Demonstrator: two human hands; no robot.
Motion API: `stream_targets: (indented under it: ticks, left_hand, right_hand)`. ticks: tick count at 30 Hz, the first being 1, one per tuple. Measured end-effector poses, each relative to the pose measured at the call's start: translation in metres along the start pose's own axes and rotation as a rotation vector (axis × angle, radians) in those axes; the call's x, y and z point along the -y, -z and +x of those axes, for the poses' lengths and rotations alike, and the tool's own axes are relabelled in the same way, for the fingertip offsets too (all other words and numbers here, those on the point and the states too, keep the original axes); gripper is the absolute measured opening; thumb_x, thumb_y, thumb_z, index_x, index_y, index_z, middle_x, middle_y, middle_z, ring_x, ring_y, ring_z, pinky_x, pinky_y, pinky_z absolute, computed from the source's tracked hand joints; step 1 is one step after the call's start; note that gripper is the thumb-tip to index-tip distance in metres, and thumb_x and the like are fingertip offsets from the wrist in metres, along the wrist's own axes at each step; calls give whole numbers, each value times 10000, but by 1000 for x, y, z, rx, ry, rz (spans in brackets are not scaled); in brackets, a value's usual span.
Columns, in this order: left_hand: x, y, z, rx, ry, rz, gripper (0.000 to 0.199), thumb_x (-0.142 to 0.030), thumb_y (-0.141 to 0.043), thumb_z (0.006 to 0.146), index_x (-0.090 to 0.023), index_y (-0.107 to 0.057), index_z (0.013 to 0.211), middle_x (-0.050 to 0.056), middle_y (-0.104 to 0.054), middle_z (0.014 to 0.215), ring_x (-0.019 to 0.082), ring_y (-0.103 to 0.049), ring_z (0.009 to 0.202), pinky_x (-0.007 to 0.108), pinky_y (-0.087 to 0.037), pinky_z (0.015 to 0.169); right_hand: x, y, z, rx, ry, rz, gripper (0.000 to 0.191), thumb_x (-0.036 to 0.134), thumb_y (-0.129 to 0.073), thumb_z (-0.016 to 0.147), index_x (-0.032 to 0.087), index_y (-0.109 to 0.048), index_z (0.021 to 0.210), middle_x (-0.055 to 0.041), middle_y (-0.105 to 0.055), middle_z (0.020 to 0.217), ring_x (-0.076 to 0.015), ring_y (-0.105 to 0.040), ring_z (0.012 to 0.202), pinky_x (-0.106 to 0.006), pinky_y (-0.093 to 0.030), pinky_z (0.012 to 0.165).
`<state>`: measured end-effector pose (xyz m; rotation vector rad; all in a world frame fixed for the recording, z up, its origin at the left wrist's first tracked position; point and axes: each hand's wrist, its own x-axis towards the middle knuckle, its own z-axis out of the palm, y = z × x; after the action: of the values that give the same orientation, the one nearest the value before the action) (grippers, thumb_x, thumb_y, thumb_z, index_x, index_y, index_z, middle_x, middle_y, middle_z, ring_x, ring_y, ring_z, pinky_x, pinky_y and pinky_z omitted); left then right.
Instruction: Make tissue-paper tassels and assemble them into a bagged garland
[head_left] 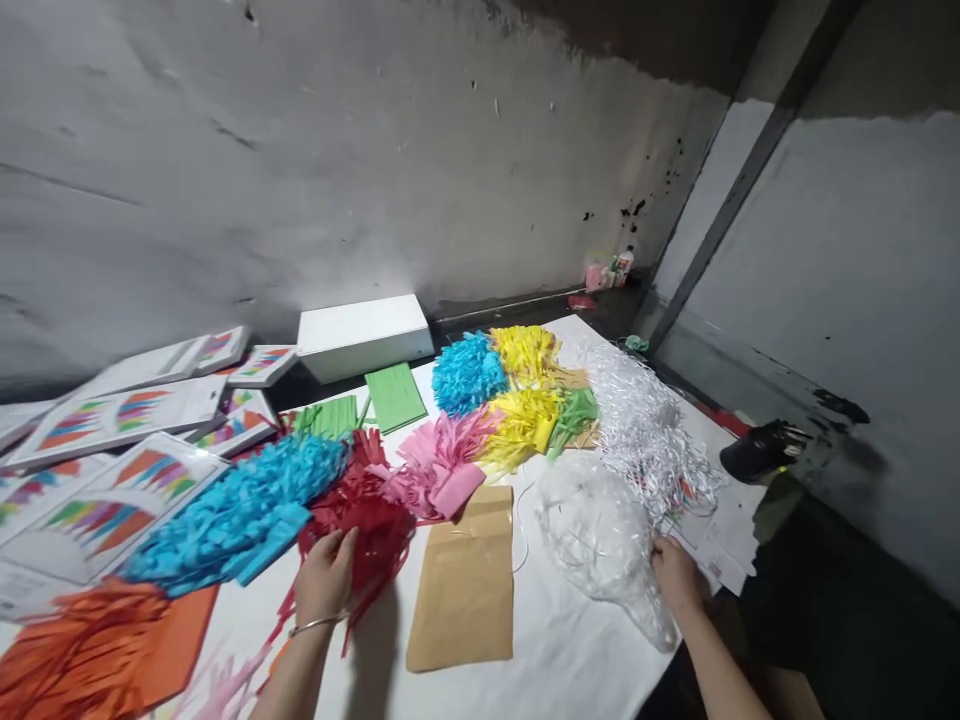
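My left hand (327, 575), with a bangle at the wrist, is closed at the near edge of a bunch of dark red paper fringe (367, 525) and grips it. On the right, my right hand (675, 570) touches the edge of a crumpled clear plastic bag (596, 530); its fingertips are partly hidden, so its hold is unclear. Between the hands lies a flat brown paper envelope (466, 600). Beyond it are pink fringe (442, 465), yellow fringe (525, 420) and blue fringe (469, 372). A heap of white string (645, 430) lies behind the bag.
Printed flat packs (135, 490) pile up at the left, beside blue fringe (240, 500) and orange fringe (97, 650). A white box (364, 340) stands by the wall, near green paper (396, 397). At the right, a black cup (757, 452) lies tilted.
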<state>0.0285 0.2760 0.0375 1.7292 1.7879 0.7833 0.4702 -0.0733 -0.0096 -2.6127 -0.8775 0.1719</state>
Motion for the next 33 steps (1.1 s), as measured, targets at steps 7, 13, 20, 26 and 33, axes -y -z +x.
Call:
stream_targets:
  ticks: [7, 13, 20, 26, 33]
  left_hand:
    - [-26, 25, -23, -146, 22, -309, 494, -631, -551, 656, -182, -697, 802, 77, -747, 833, 294, -660, 864, 374, -510, 791]
    - [-59, 33, -84, -76, 41, -511, 491, -588, -591, 731, -143, -720, 895, 79, -743, 878, 247, -664, 835, 324, -524, 755]
    - [-70, 45, -182, 208, -19, -604, 384, -546, -608, 772, -177, -710, 801, 64, -693, 793, 222, -625, 797, 310, -498, 764]
    - [-38, 53, -213, 264, 325, -856, 450, -599, -675, 699, -151, -638, 716, 47, -663, 703, 167, -600, 647, 272, -484, 637]
    - [-39, 55, -230, 327, 464, -1082, 455, -566, -741, 653, -147, -593, 749, 20, -644, 647, 114, -593, 604, 206, -447, 576]
  right_hand:
    - [14, 30, -1, -105, 89, 9, 312, 287, -409, 811, 169, -698, 827, -166, -669, 887, -267, -636, 748, -372, -478, 658]
    - [221, 16, -89, -36, 798, 429, 241, 259, -417, 937, 211, -640, 1013, -79, -682, 911, -194, -643, 862, -304, -529, 772]
    - [320, -6, -146, -16, 1027, 395, 441, 79, -430, 828, 145, -559, 1244, -129, -663, 1086, -264, -614, 997, -442, -501, 895]
    - [283, -17, -172, 118, 1092, 465, 347, 41, -446, 827, 189, -661, 1055, -63, -694, 833, -213, -640, 778, -358, -524, 746]
    - [273, 0, -188, 379, 782, 614, 155, 143, -570, 829, 213, -692, 766, -31, -694, 737, -202, -630, 735, -319, -496, 697]
